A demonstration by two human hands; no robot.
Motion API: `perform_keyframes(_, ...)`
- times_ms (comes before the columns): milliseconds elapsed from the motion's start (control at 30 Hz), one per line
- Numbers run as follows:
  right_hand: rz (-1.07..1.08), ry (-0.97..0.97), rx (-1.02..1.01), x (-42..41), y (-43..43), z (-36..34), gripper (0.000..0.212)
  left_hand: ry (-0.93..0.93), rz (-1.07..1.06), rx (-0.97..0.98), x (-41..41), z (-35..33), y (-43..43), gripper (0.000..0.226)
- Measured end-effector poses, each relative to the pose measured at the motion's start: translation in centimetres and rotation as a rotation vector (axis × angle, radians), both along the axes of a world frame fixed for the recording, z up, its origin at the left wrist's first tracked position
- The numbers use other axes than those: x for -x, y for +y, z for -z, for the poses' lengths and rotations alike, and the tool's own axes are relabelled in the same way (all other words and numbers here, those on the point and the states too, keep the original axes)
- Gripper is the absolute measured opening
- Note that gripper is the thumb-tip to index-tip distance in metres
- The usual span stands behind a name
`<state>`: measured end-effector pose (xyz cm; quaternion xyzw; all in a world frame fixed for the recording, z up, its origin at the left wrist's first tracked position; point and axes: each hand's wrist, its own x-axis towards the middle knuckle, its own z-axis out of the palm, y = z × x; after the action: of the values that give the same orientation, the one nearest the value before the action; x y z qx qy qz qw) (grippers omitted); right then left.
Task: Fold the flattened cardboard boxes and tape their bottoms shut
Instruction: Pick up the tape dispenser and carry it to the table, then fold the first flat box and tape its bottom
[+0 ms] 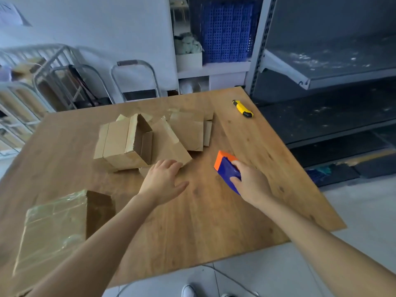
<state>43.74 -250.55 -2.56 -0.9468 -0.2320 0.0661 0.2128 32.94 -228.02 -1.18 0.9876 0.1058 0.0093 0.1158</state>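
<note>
- Left hand (pixel 162 179) lies loose on the table (pixel 214 221), touching 1 flat box (pixel 169 144).
- Right hand (pixel 250 183) grips the tape tool (pixel 226 168).
- Pull that box close, then pop it open square.

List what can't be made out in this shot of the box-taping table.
Head view only:
- Tape dispenser: its rear and any tape roll are hidden by the right hand.
- Flattened box: its near corner is covered by the left hand.
- Tape-wrapped box: its lower left is cut off by the frame edge.
- Utility knife: too small to tell if the blade is out.
</note>
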Motion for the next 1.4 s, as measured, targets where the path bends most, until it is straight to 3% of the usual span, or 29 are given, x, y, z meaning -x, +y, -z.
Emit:
perform_keyframes(100, 0.002, -0.045, 0.027, -1.2, -0.3, 0.9, 0.027, 0.005, 0.007, 0.003, -1.0, 0.7, -0.2, 0.059)
perform_keyframes(267, -0.062, -0.079, 0.104, -3.5, -0.5, 3.0, 0.040, 0.051, -0.019, -0.008, -2.4, 1.6, -1.1, 0.060)
perform_keyframes(600, -0.242, -0.169, 0.109, -7.4, -1.6, 6.7, 0.037, 0.065, -0.242, 0.027, -4.4, 2.1, -3.2, 0.056)
perform_keyframes(833, -0.290, -0.006, 0.197, -7.8, -1.8, 5.5, 0.061, 0.083, -0.298, 0.051, -3.1, 2.8, -4.3, 0.057)
perform_keyframes(1000, -0.215, -0.074, 0.239, -6.3, 0.0, 2.7, 0.043, 0.036, -0.317, 0.053, -1.2, 1.9, -3.8, 0.057)
perform_keyframes(1167, -0.355, -0.067, 0.174, -2.9, 4.5, 0.2, 0.056, -0.011, -0.342, 0.003, 2.7, 0.0, -0.1, 0.058)
perform_keyframes(1400, -0.452, 0.051, 0.092, 5.5, 12.6, -1.4, 0.044, -0.064, -0.415, -0.003, 11.3, -1.5, 7.2, 0.058)
